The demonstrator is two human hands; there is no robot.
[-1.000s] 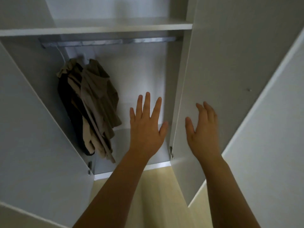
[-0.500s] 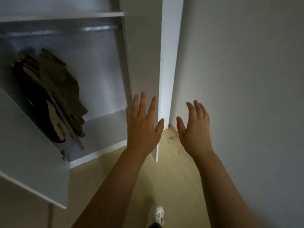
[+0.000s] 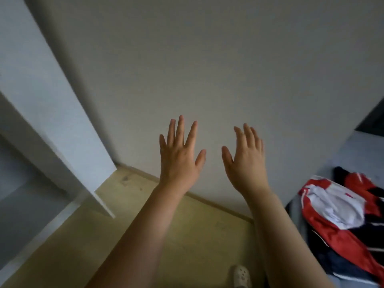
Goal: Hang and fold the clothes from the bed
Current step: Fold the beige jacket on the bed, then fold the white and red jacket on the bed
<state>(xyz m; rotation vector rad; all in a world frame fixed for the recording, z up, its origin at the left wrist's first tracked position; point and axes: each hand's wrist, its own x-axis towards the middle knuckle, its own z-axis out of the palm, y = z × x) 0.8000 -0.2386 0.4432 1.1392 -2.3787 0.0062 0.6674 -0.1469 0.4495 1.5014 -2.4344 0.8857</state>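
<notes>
A red, white and navy jacket (image 3: pixel 340 221) lies crumpled on the grey bed (image 3: pixel 372 154) at the lower right. My left hand (image 3: pixel 178 156) and my right hand (image 3: pixel 245 161) are both raised in front of me, fingers straight and spread, holding nothing. They hover before a bare wall, well to the left of the jacket. The wardrobe's open door (image 3: pixel 58 113) stands at the left; the clothes hanging inside are out of view.
A plain grey wall (image 3: pixel 207 59) fills the view ahead. Yellowish floor (image 3: pixel 187 225) runs between wardrobe and bed. A white clog on my foot (image 3: pixel 241 276) shows at the bottom edge. The wardrobe's base shelf (image 3: pixel 25 208) sits at lower left.
My view has swung right, from the wardrobe interior with the hanging brown clothes to the wall and bed. The jacket has come into view. Both hands stay open and empty.
</notes>
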